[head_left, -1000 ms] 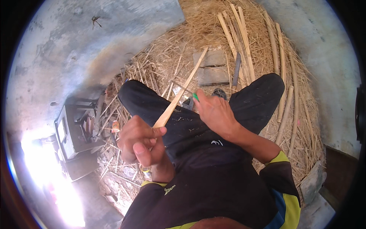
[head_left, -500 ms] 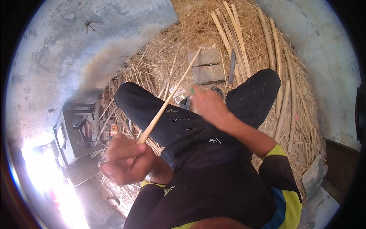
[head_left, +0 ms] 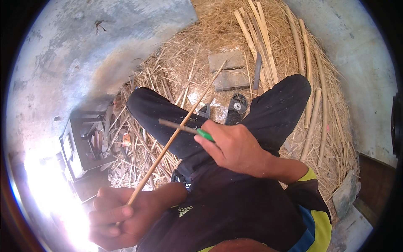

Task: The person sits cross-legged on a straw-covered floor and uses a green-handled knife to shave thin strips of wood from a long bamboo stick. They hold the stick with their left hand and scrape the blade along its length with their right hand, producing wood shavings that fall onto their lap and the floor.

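A long, thin bamboo strip (head_left: 156, 162) slants from the lower left up toward the middle of the view. My left hand (head_left: 121, 216) is closed around its near end, thumb along the top. In my right hand (head_left: 237, 147) is a knife with a green handle (head_left: 205, 135). Its narrow, dull blade (head_left: 174, 125) crosses the strip around mid-length and appears to touch it. The strip's far end is held off the ground, above my bent leg (head_left: 151, 111) in black trousers.
Straw-like shavings (head_left: 222, 25) cover the ground. Two flat blocks (head_left: 230, 80) lie ahead, beside split bamboo lengths (head_left: 264, 42) and a dark blade-like piece (head_left: 257, 70). Longer poles (head_left: 310, 113) lie at the right. A box-like stand (head_left: 84, 147) is at the left, and grey walls (head_left: 84, 46) curve around.
My left hand has drawn back toward the lower left with the strip. My right hand has shifted down and the knife now lies across the strip, where before it was blurred and apart.
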`<state>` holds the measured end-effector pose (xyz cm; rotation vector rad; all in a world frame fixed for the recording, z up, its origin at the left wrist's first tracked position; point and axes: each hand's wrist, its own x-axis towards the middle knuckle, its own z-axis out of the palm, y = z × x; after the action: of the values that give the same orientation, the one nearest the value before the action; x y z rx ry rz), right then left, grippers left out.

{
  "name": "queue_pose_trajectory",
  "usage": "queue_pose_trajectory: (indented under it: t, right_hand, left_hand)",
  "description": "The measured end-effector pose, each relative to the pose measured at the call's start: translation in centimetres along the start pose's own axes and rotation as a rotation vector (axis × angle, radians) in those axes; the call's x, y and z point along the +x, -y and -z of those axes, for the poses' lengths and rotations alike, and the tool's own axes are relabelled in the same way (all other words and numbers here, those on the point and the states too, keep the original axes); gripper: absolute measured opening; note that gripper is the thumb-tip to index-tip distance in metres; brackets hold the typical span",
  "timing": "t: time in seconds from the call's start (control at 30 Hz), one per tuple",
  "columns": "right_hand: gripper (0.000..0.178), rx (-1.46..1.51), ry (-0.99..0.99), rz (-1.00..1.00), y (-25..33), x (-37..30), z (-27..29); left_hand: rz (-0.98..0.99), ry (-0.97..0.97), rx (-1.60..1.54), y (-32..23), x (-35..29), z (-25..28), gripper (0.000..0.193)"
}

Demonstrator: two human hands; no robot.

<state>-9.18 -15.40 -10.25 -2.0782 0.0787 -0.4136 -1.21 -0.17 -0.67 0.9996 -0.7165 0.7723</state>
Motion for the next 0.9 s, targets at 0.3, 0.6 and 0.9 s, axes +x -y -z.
queue_pose_trajectory:
  t: [0.3,0.6,0.9]
  right_hand:
    - [0.018,-0.296,0.076,-0.118,-4.3,0.3,-0.2]
    - [0.016,-0.413,0.157,-0.115,-1.3,-0.4,0.5]
    - [0.015,-0.271,0.097,-0.078,-0.8,-0.9,-1.2]
  left_hand:
    - [-0.266,0.052,0.223,0.1,-1.6,2.4,0.005]
    - [-0.263,0.095,0.228,0.8,-1.5,0.7,0.013]
    - [-0.318,-0.092,0.477,1.1,-1.1,0.0,0.016]
